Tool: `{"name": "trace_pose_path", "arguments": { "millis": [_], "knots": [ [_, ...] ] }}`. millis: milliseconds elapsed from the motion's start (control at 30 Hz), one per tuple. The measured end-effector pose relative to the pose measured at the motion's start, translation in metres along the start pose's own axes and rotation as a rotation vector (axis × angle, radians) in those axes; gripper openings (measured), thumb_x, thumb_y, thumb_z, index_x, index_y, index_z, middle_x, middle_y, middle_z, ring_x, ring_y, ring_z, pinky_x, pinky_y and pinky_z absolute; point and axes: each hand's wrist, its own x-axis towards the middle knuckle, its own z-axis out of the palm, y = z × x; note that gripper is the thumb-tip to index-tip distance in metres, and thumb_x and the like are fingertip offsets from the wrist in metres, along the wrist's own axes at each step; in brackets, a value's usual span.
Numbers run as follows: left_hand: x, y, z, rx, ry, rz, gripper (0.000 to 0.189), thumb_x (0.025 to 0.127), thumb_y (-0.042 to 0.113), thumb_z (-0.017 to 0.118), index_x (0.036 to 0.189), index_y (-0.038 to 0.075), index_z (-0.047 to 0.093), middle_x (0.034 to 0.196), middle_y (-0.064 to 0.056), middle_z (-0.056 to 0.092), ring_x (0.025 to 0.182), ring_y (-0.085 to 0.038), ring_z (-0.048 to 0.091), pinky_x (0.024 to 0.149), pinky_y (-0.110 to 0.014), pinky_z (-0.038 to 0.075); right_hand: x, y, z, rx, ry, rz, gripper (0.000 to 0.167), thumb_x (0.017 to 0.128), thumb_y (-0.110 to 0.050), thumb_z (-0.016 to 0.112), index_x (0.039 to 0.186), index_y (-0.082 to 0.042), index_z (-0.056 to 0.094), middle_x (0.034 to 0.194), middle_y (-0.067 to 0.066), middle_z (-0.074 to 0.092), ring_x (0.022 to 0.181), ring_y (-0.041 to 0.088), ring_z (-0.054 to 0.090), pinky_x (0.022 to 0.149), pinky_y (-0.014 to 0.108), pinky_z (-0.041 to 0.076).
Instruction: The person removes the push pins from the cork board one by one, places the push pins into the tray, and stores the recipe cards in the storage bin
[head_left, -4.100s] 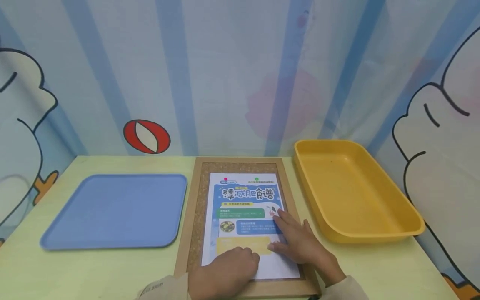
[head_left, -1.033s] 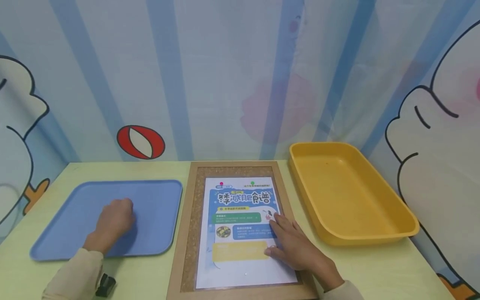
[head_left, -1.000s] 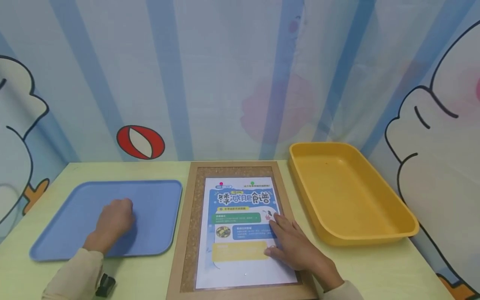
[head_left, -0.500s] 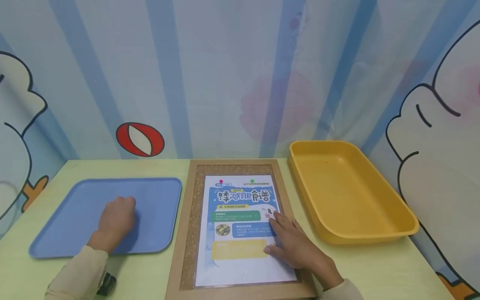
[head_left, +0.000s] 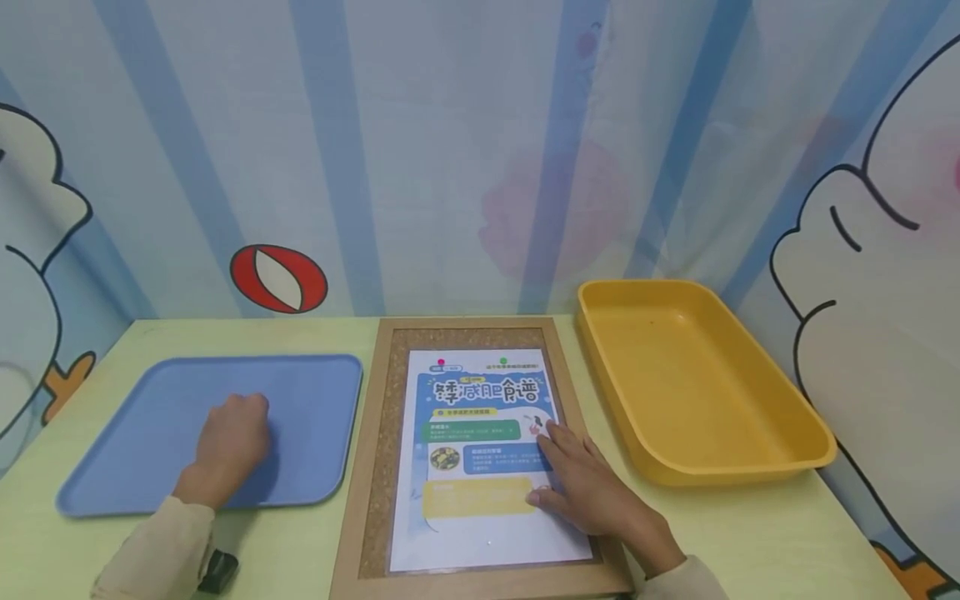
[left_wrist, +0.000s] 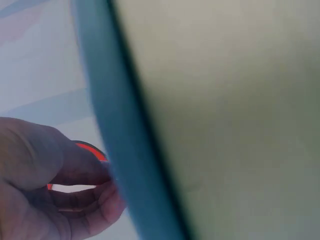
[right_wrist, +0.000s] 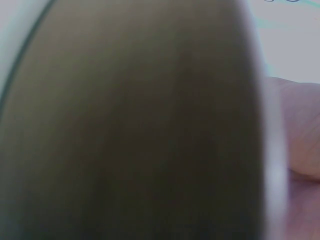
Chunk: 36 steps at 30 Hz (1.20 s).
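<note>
Head view: person is sitting at or standing over one pale tabletop (head_left: 292, 550). One framed corkboard (head_left: 384, 467) is lying in the middle, one printed sheet (head_left: 450, 537) is lying on it. Two pins at the sheet's top, one pink pin (head_left: 441, 362) and one green pin (head_left: 503, 361); one tiny white dot (head_left: 489, 543) is showing near the bottom edge, too small to identify. Right grip (head_left: 588, 492) is resting on the sheet's right side, fingers extended, thumb spread away from them. So the sheet is lying under the right grip and extending left of it. Left grip (head_left: 234, 437) is curling over one blue tray (head_left: 157, 433), well apart from the sheet; its fingertips are hidden. One yellow bin (head_left: 697, 383) is standing right of the corkboard. One black object (head_left: 219, 572) is showing beside the left cuff.

Left wrist view: thumb and fingers are bending toward each other, tips meeting a blurred blue strip (left_wrist: 127, 125); cannot tell whether they are pinching anything.

Right wrist view: one dark blur (right_wrist: 140, 125) is filling most of it; part of the hand is showing at the right edge, printed sheet above it.
</note>
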Motion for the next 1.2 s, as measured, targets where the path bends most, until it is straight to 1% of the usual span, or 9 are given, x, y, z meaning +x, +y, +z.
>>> {"name": "trace_pose_path", "arguments": {
  "millis": [100, 200, 333, 433, 533, 600, 700, 800, 1200],
  "knots": [
    [0.001, 0.008, -0.009, -0.026, -0.004, -0.027, 0.013, 0.081, -0.008, 0.049, 0.069, -0.007, 0.054, 0.065, -0.026, 0.058, 0.062, -0.046, 0.059, 0.057, -0.060, 0.048, 0.000, -0.001, -0.001, 0.001, 0.000, 0.001, 0.077, 0.091, -0.033, 0.071, 0.151, 0.001, 0.037, 0.164, 0.020, 0.023, 0.154, 0.036, 0.015, 0.124, 0.055, 0.007],
    [0.004, 0.023, -0.020, -0.042, -0.055, -0.047, 0.021, 0.080, -0.006, 0.051, 0.061, 0.001, 0.048, 0.058, -0.014, 0.050, 0.056, -0.031, 0.051, 0.051, -0.050, 0.045, 0.000, -0.001, -0.001, -0.002, -0.001, 0.006, 0.077, 0.091, -0.033, 0.071, 0.151, 0.001, 0.037, 0.164, 0.019, 0.023, 0.154, 0.036, 0.016, 0.124, 0.056, 0.007],
    [0.011, 0.047, -0.029, -0.080, -0.129, -0.037, 0.035, 0.080, -0.005, 0.054, 0.055, 0.013, 0.037, 0.056, 0.002, 0.032, 0.057, -0.018, 0.033, 0.049, -0.034, 0.032, 0.000, -0.002, -0.001, -0.003, -0.001, 0.011, 0.077, 0.090, -0.033, 0.072, 0.151, 0.000, 0.037, 0.164, 0.019, 0.024, 0.154, 0.036, 0.016, 0.124, 0.056, 0.008],
    [0.018, 0.062, -0.030, -0.139, -0.166, -0.013, 0.037, 0.084, -0.002, 0.057, 0.054, 0.014, 0.041, 0.054, 0.004, 0.031, 0.056, -0.015, 0.032, 0.050, -0.030, 0.027, 0.000, -0.002, -0.001, 0.000, 0.000, 0.012, 0.077, 0.090, -0.032, 0.072, 0.151, 0.001, 0.037, 0.164, 0.019, 0.024, 0.154, 0.037, 0.016, 0.124, 0.056, 0.008],
    [0.026, 0.076, -0.029, -0.197, -0.203, 0.001, 0.030, 0.088, 0.002, 0.058, 0.059, 0.009, 0.054, 0.054, 0.001, 0.042, 0.055, -0.017, 0.040, 0.050, -0.030, 0.031, 0.000, -0.002, -0.001, -0.001, -0.003, 0.013, 0.078, 0.090, -0.033, 0.072, 0.151, 0.001, 0.037, 0.164, 0.019, 0.023, 0.154, 0.037, 0.015, 0.124, 0.056, 0.007],
    [0.031, 0.085, -0.027, -0.211, -0.202, 0.019, 0.020, 0.088, 0.003, 0.059, 0.070, 0.003, 0.066, 0.063, -0.006, 0.060, 0.062, -0.023, 0.055, 0.055, -0.036, 0.043, 0.000, -0.002, -0.001, -0.001, -0.001, 0.014, 0.078, 0.090, -0.033, 0.072, 0.151, 0.001, 0.037, 0.164, 0.019, 0.023, 0.154, 0.037, 0.016, 0.124, 0.057, 0.008],
    [0.039, 0.102, -0.023, -0.253, -0.221, 0.001, 0.018, 0.091, 0.004, 0.059, 0.099, -0.004, 0.074, 0.098, -0.020, 0.073, 0.087, -0.032, 0.066, 0.071, -0.043, 0.056, 0.000, -0.001, -0.001, -0.001, 0.001, 0.015, 0.078, 0.090, -0.033, 0.072, 0.150, 0.002, 0.037, 0.164, 0.020, 0.023, 0.154, 0.037, 0.016, 0.124, 0.057, 0.008],
    [0.048, 0.117, -0.015, -0.310, -0.230, -0.020, 0.029, 0.094, 0.005, 0.060, 0.120, -0.005, 0.068, 0.126, -0.024, 0.066, 0.106, -0.035, 0.065, 0.081, -0.045, 0.058, 0.000, 0.001, 0.000, 0.006, 0.000, 0.019, 0.077, 0.090, -0.033, 0.072, 0.150, 0.002, 0.037, 0.164, 0.020, 0.023, 0.154, 0.037, 0.016, 0.124, 0.056, 0.008],
    [0.081, 0.158, 0.007, -0.361, -0.277, -0.053, 0.030, 0.093, 0.002, 0.060, 0.121, -0.003, 0.067, 0.125, -0.019, 0.066, 0.114, -0.032, 0.063, 0.093, -0.045, 0.055, 0.001, 0.000, 0.000, -0.002, -0.001, 0.004, 0.077, 0.090, -0.033, 0.072, 0.150, 0.001, 0.038, 0.164, 0.019, 0.023, 0.154, 0.038, 0.016, 0.124, 0.056, 0.008]
  ]
}}
